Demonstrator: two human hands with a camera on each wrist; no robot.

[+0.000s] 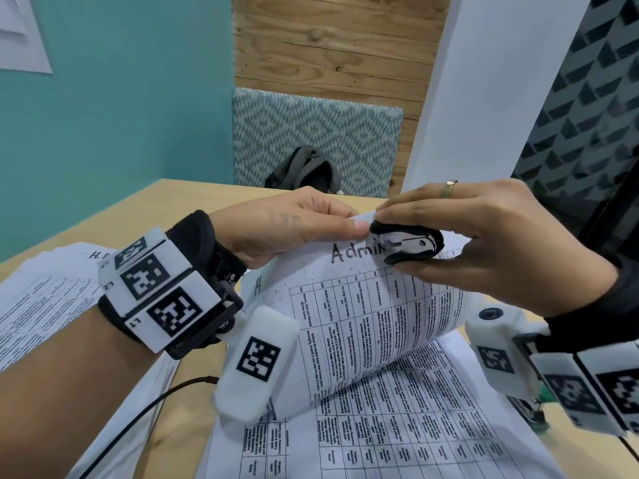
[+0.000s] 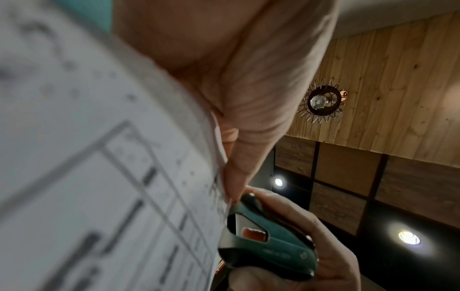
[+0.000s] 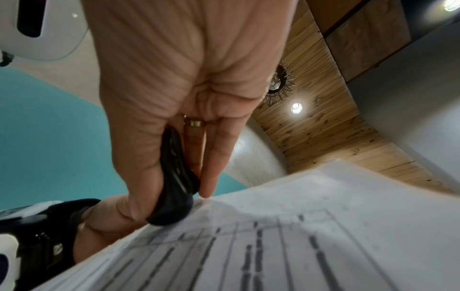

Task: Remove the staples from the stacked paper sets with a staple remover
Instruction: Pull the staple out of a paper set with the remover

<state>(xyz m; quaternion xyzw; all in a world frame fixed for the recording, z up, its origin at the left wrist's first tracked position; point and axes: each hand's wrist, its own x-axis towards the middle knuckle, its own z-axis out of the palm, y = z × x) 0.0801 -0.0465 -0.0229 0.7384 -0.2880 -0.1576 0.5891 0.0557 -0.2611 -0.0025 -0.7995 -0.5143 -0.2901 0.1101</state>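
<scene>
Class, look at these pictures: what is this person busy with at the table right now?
A person is pulling a staple. The left hand holds up the top corner of a paper set marked "Admin", curling it off the table. The right hand grips a black staple remover with its claws at that corner. More printed sheets lie flat beneath. The staple itself cannot be made out.

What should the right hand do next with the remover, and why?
Probably squeeze the remover shut and pull gently away. The right hand already holds it at the top corner of the lifted paper set, and the left hand pinches that corner beside it. The staple itself isn't visible.
</scene>
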